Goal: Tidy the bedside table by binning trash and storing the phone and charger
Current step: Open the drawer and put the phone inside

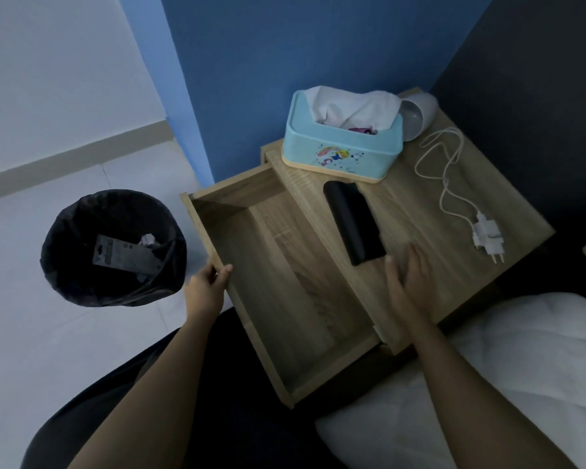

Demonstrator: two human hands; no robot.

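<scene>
— Black slab of a phone (354,226), where does it lie?

— Flat on the light wooden bedside table (420,204), just in front of the pale blue tissue box with the cartoon print (342,143). Its long axis runs from the box toward the person, the near end angled a little to the right.

— And the white charger (486,235)?

— Near the table's right edge, plug prongs pointing toward the person, its white cable (444,164) looping away toward the back.

— Hands?

— Left hand (207,289) is curled over the front edge of the pulled-out wooden drawer (285,282), thumb on the inside. Right hand (408,282) rests palm down on the tabletop, fingers together and extended, just short of the phone's near end.

— The bin?

— Round black-lined bin (114,247) on the pale floor left of the drawer, with a grey card and a crumpled white scrap inside.
</scene>
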